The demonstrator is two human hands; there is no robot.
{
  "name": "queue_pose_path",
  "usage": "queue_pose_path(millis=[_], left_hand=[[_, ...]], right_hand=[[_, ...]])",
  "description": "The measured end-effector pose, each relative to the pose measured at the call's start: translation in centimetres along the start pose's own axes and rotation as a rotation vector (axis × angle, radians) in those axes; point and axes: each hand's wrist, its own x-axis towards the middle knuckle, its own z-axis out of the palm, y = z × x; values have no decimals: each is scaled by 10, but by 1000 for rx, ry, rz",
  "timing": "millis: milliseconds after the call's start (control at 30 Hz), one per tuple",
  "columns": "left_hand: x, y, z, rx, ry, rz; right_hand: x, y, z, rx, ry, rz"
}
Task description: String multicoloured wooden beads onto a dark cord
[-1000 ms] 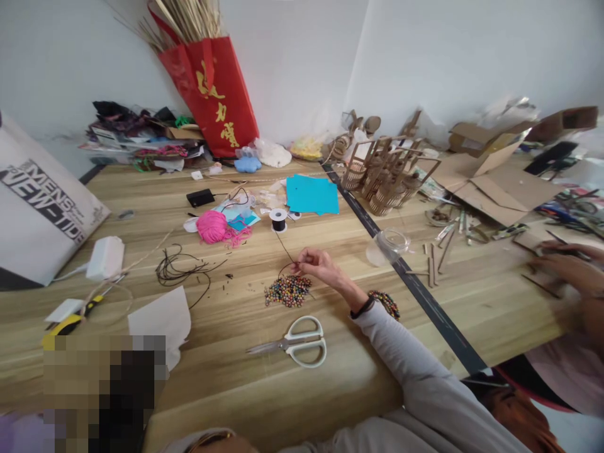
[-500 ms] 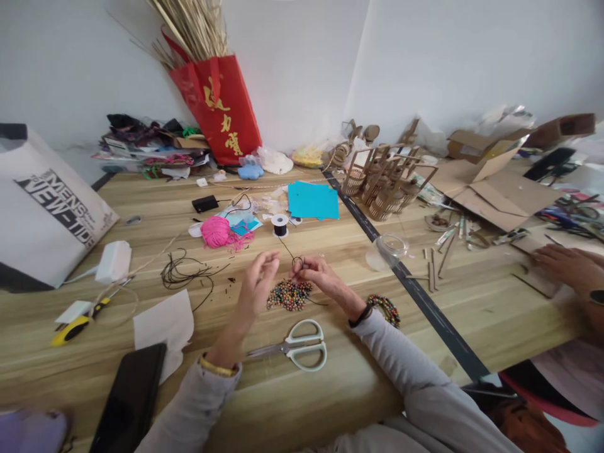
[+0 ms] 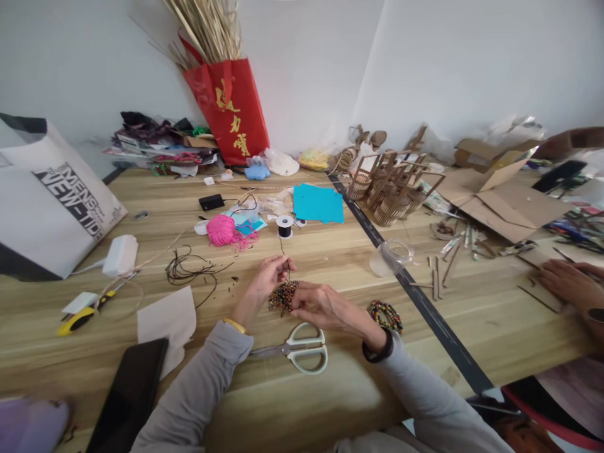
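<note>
A small heap of multicoloured beads [image 3: 282,294] lies on the wooden table [image 3: 330,384]. My left hand [image 3: 268,277] pinches a thin black cord [image 3: 284,253] just above the heap; the cord runs back to a black spool [image 3: 284,226]. My right hand [image 3: 321,307] rests on the table at the right of the beads, fingers reaching into them. White-handled scissors [image 3: 296,346] lie just in front of both hands. A finished bead bracelet [image 3: 385,313] sits beside my right wrist.
Pink yarn ball [image 3: 221,230], loose black cord [image 3: 186,270], blue paper [image 3: 318,204], a clear jar [image 3: 392,255], a dark phone [image 3: 128,393], a yellow cutter [image 3: 78,319] and white paper [image 3: 166,322] lie around. Another person's hand [image 3: 566,282] works at the right amid cardboard pieces.
My left hand came into view and closed on the cord above the beads. My right hand dropped from the cord down onto the bead heap, nearer to me.
</note>
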Motion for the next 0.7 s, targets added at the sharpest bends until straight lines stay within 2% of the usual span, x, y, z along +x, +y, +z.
queue_pose_path(millis=[67,200,300,367,433,567,700], left_hand=[[-1,2,0,-81,23,-26],[-6,6,0,-193,45,-91],[-12,9,-2,-217,49,-109],[-17,10,-3,-217,39,-115],[-21,11,-3,-218,28,-114],[-30,12,-3,-201,13,-114],[-38,11,-2,-166,-29,-79]], right_hand=[[-10,-3,-4,44,-32,-2],[-26,-8,-18,282,-100,-8],[-22,-8,-30,296,-16,92],[-8,-2,-35,153,103,160],[13,9,-38,-31,151,175],[63,50,-33,-301,107,243],[100,94,-20,-404,-4,244]])
